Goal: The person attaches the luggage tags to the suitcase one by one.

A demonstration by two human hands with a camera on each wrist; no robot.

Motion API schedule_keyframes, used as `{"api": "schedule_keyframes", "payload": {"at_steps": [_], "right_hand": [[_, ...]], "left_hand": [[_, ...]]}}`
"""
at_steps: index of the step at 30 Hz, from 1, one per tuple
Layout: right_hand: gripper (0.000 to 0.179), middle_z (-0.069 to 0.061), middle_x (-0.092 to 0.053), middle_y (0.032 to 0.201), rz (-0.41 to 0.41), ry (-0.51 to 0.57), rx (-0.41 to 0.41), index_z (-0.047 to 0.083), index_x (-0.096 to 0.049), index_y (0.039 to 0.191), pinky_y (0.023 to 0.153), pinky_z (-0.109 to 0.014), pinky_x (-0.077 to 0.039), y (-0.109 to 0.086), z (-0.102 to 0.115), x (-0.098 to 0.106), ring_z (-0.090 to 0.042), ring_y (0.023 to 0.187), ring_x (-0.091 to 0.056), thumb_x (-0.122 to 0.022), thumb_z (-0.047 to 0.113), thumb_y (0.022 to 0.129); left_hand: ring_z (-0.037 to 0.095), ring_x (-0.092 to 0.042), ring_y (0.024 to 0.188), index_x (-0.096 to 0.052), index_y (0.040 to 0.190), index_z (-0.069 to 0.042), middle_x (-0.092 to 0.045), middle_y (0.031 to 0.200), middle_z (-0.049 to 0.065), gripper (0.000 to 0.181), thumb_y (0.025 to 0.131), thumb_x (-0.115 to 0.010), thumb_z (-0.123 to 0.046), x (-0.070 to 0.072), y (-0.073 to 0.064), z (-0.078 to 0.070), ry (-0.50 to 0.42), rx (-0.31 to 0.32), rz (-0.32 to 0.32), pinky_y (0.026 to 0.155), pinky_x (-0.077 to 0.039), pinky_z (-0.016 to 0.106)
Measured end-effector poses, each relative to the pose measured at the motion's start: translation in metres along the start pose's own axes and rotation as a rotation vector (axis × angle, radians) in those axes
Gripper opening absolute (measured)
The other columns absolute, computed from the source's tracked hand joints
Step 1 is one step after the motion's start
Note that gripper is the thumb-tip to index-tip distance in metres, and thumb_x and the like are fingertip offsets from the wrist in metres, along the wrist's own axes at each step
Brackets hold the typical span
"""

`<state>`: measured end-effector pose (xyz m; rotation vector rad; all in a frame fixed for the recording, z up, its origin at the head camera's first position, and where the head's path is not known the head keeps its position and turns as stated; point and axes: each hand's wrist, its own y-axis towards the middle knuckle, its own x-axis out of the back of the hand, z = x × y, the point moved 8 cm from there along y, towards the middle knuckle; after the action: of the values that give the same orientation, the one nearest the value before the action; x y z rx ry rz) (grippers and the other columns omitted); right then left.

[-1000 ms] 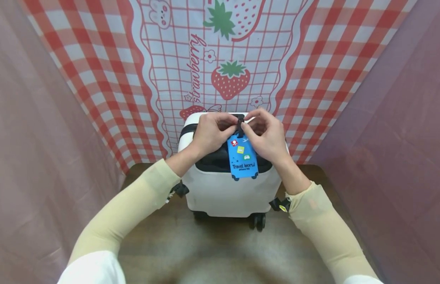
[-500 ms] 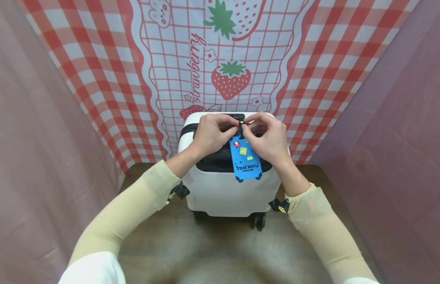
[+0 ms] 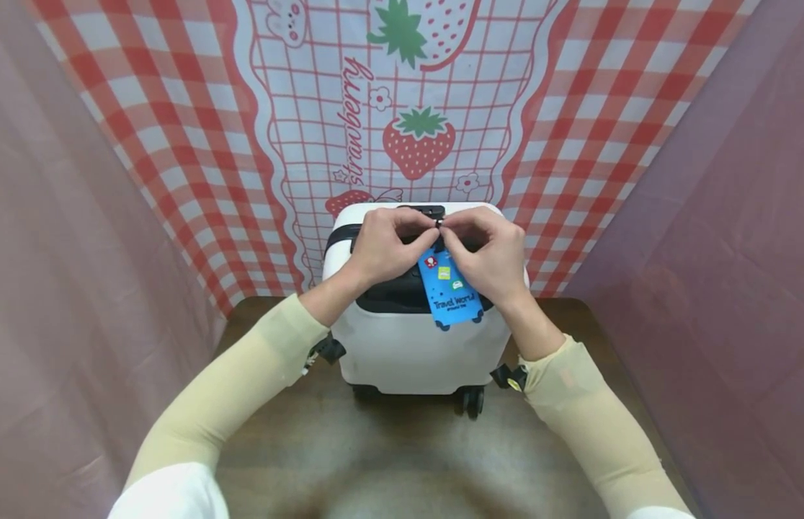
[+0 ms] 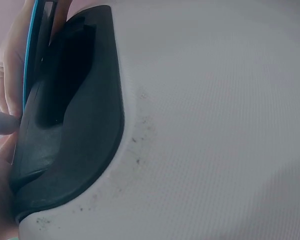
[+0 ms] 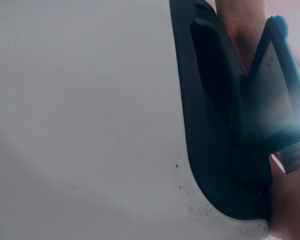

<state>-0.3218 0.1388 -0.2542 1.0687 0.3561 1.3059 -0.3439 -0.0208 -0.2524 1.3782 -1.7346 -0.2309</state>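
At the upper part of a white suitcase (image 3: pixel 418 353), in front of its black handle panel (image 3: pixel 389 297), a blue luggage tag (image 3: pixel 449 292) hung from a short black strap (image 3: pixel 439 244), its lower end slanting toward the person's right and reaching past the panel's lower edge over the white shell. The left hand (image 3: pixel 390 241) and the right hand (image 3: pixel 491 249) met nearly tip to tip, each pinching the strap between thumb and fingertips; just what part lay under each fingertip was too small to tell. The tag looked light, flat and bendable but not limp, probably smooth plastic that could slide in dry fingers and was unlikely to break. The strap seemed soft and narrow, so the better hold was likely a fingertip pinch close to its ends, with the tag's body left to swing. The suitcase, far bulkier, stood on black wheels (image 3: pixel 472 401) and might have rolled under a hard tug. In the right wrist view the tag tilted away from the panel, showing its pale back, so there was some slack for turning it. Behind the suitcase the checked strawberry cloth (image 3: pixel 418 148) rose close by, leaving little room that way; toward the person the wooden table (image 3: pixel 376 461) offered more, and the pink curtains (image 3: pixel 690 288) stood well apart on either side.
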Motion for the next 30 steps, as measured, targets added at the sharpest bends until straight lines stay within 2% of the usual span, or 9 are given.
{"api": "schedule_keyframes", "payload": {"at_steps": [4,7,10,14,19,23,28,30], "right_hand": [[0.014,-0.011,-0.077,0.106,0.048,-0.1,0.016,0.003,-0.079,0.107,0.088,-0.024,-0.063,0.003,0.004,-0.001,-0.023,0.095,-0.076,-0.079,0.01,0.095],[0.013,-0.012,-0.074,0.106,0.113,-0.18,0.03,0.002,-0.076,0.106,0.09,-0.039,-0.065,0.006,0.007,-0.003,-0.024,0.095,-0.073,-0.078,0.01,0.096],[0.014,-0.015,-0.068,0.111,0.191,-0.228,0.063,-0.001,-0.072,0.106,0.094,-0.045,-0.064,0.01,0.011,-0.006,-0.027,0.098,-0.071,-0.077,0.008,0.096],[0.013,-0.017,-0.058,0.118,0.275,-0.274,0.128,-0.002,-0.068,0.106,0.095,-0.044,-0.063,0.014,0.016,-0.011,-0.029,0.1,-0.066,-0.074,0.006,0.098],[0.011,-0.019,-0.052,0.12,0.335,-0.311,0.232,-0.002,-0.063,0.105,0.096,-0.045,-0.062,0.02,0.019,-0.016,-0.032,0.105,-0.063,-0.07,0.004,0.1],[0.008,-0.021,-0.049,0.119,0.347,-0.276,0.258,-0.003,-0.059,0.104,0.096,-0.045,-0.06,0.021,0.014,-0.019,-0.033,0.107,-0.06,-0.066,0.002,0.102],[0.004,-0.024,-0.044,0.116,0.346,-0.224,0.274,-0.004,-0.054,0.103,0.082,-0.038,-0.053,0.017,0.008,-0.024,-0.032,0.094,-0.053,-0.056,-0.001,0.105],[0.004,-0.024,-0.043,0.114,0.342,-0.221,0.28,-0.003,-0.053,0.104,0.078,-0.036,-0.05,0.016,0.006,-0.026,-0.03,0.089,-0.051,-0.054,-0.001,0.106]], "left_hand": [[0.021,-0.081,0.095,-0.082,0.111,-0.002,-0.082,0.107,0.013,0.02,0.098,-0.076,-0.017,-0.001,0.0,0.001,0.017,0.019,0.013,0.089,-0.065,0.032],[0.021,-0.08,0.096,-0.082,0.111,-0.002,-0.082,0.108,0.012,0.02,0.099,-0.076,-0.017,-0.001,0.0,0.002,0.031,0.029,0.021,0.089,-0.065,0.032],[0.021,-0.08,0.096,-0.081,0.111,-0.003,-0.083,0.107,0.012,0.02,0.099,-0.076,-0.017,-0.001,0.0,0.003,0.035,0.028,0.018,0.089,-0.065,0.032],[0.022,-0.081,0.099,-0.077,0.116,-0.003,-0.082,0.11,0.013,0.022,0.098,-0.076,-0.014,0.0,0.0,0.003,-0.025,0.0,-0.001,0.092,-0.065,0.031],[0.024,-0.081,0.105,-0.073,0.129,-0.003,-0.081,0.116,0.014,0.037,0.094,-0.081,-0.01,0.001,0.0,0.002,-0.103,-0.044,-0.001,0.093,-0.064,0.028],[0.022,-0.08,0.109,-0.075,0.13,-0.003,-0.08,0.122,0.013,0.04,0.092,-0.083,-0.012,0.002,-0.001,-0.001,-0.06,-0.064,-0.016,0.094,-0.062,0.024],[0.022,-0.079,0.112,-0.075,0.128,-0.002,-0.079,0.123,0.013,0.041,0.091,-0.085,-0.014,0.001,-0.002,-0.008,0.024,-0.137,-0.041,0.094,-0.061,0.021],[0.022,-0.079,0.11,-0.076,0.127,-0.002,-0.08,0.121,0.014,0.039,0.091,-0.085,-0.014,0.001,-0.003,-0.009,0.048,-0.146,-0.053,0.093,-0.062,0.022]]}}
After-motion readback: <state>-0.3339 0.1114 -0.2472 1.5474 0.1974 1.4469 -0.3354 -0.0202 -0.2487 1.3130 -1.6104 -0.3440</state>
